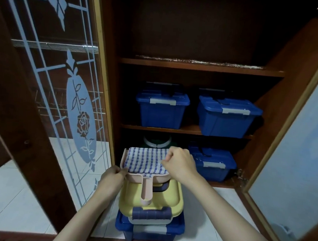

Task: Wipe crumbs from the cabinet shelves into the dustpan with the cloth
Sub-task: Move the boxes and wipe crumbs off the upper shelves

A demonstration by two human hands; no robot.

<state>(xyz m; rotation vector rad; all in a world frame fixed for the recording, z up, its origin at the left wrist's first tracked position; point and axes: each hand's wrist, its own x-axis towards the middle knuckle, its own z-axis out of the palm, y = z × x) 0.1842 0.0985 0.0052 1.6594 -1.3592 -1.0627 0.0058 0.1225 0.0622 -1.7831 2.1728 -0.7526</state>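
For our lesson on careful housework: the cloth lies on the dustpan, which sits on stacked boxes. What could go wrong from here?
1. The dustpan rests on a yellow container stacked on a blue box; as the right hand pinches the cloth and the left hand grips the pan's edge, a tug might slide the pan off.
2. Pale specks lie along the top shelf; wiped carelessly, they could fall onto the blue bins below.

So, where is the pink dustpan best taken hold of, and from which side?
Probably by its handle: the dustpan lies flat on the yellow lid with the long handle pointing toward the person, bare, while the checked cloth covers the pan. Come from the near side.
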